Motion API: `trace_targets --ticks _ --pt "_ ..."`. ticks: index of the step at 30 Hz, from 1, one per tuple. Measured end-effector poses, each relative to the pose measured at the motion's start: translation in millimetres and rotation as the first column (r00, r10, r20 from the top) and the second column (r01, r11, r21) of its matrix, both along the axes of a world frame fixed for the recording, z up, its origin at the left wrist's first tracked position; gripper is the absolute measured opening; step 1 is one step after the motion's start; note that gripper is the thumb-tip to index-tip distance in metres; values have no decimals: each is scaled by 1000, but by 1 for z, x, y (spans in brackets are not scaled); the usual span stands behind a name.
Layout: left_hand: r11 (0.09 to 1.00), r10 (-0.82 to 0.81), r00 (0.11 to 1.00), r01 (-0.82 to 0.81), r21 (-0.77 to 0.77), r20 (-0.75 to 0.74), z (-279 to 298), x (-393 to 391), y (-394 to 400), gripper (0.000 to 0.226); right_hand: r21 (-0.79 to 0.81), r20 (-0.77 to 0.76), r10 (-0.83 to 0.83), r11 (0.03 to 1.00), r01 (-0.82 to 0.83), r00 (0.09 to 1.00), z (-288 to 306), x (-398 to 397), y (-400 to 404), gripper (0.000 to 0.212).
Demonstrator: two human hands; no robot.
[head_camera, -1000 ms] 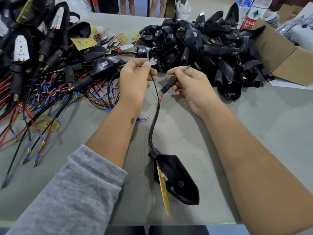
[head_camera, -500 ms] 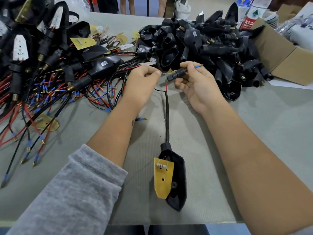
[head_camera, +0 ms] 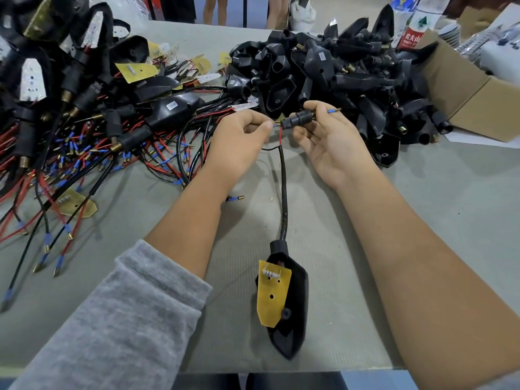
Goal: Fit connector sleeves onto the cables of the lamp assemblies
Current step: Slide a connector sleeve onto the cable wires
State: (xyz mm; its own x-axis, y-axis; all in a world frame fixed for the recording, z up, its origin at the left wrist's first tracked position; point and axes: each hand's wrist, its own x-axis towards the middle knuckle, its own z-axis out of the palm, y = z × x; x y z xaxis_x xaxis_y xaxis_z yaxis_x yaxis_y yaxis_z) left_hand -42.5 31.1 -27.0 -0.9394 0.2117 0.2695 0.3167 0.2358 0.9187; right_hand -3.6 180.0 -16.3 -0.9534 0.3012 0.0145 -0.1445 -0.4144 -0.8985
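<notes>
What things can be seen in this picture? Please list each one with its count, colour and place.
connector sleeve: one, black, held by the right hand, a blue-tipped wire sticking out of its far end
cable: one, black, from the lamp up to the hands, splitting into a red and a black wire
lamp assembly: one, black housing with yellow board, near table edge
wired lamps: many, black with red and black wires, far left
empty housings: many, black, far centre-right
cardboard box: one, brown, far right
water bottle: one, red label, top right
table: one, grey-green
left hand: pinches a blue wire tip at the sleeve's mouth
right hand: grips the sleeve
</notes>
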Motion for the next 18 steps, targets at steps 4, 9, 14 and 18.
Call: trace_targets --ticks 4,9,14,18 --pt "1000 -12 1000 12 1 19 0 1 0 18 25 -16 16 1000 -16 1000 -1 0 2 24" --pt "1000 -2 1000 2 -18 26 0 1 2 11 52 -38 55 997 -53 998 -1 2 1 11" --pt "999 -5 999 7 -46 54 -1 -1 3 15 48 -62 71 997 -68 996 0 5 -1 15" --pt "994 19 999 -16 -106 34 -1 -3 3 21 42 -74 98 995 -96 992 1 6 -2 17"
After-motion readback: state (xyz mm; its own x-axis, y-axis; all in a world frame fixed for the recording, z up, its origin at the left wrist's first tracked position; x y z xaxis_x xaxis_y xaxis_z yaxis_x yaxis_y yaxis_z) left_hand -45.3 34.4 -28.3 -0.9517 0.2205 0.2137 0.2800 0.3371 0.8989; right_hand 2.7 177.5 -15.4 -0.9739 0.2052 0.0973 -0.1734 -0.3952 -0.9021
